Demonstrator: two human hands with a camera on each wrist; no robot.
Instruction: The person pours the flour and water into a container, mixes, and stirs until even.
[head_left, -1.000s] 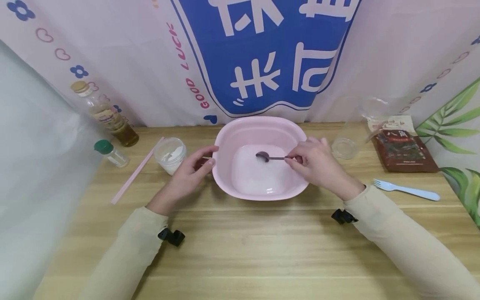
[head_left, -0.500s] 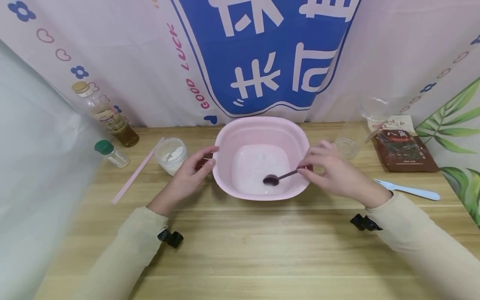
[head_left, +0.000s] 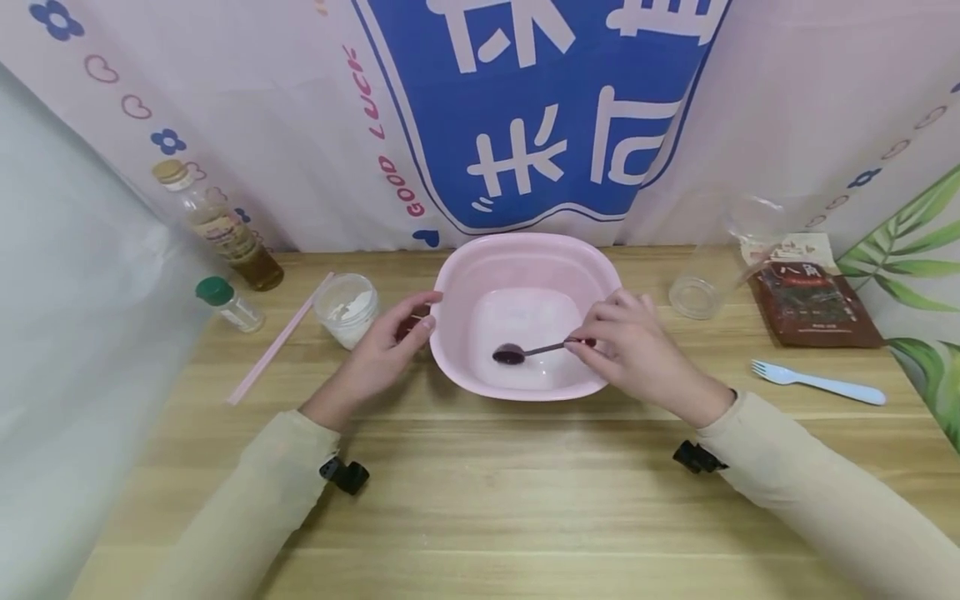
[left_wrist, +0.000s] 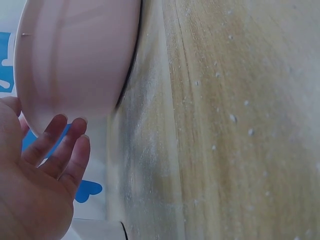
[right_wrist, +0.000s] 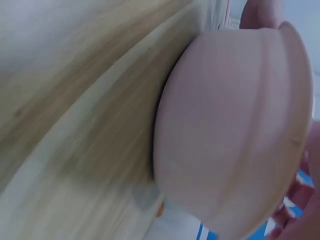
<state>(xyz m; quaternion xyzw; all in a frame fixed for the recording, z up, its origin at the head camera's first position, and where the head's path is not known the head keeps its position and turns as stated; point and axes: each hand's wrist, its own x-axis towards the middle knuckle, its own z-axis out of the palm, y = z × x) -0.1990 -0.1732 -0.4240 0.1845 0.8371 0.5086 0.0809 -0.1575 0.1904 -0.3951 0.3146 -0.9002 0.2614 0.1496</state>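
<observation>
A pink plastic basin [head_left: 525, 390] stands on the wooden table, with a whitish, shiny layer [head_left: 517, 312] over its bottom. My left hand [head_left: 380, 348] holds the basin's left rim, thumb and forefinger at the edge. In the left wrist view, the other fingers [left_wrist: 76, 150] lie bent close to the outer wall. Over the right rim reaches my right hand [head_left: 633, 350], pinching the handle end of a dark spoon [head_left: 510, 355] between thumb and fingers. The spoon's bowl is low in the basin, near its front left. In the right wrist view, the basin's wall hides the spoon.
Left of the basin are an open jar of white powder [head_left: 347, 308], a pink stick [head_left: 279, 340], a green-capped shaker [head_left: 228, 304] and an oil bottle [head_left: 225, 233]. At right are a clear bottle [head_left: 693, 296], a brown packet [head_left: 817, 308] and a blue fork [head_left: 817, 383].
My right hand swung the spoon from the basin's middle toward its front right, then leftward to the front left. The left hand stays at the rim.
</observation>
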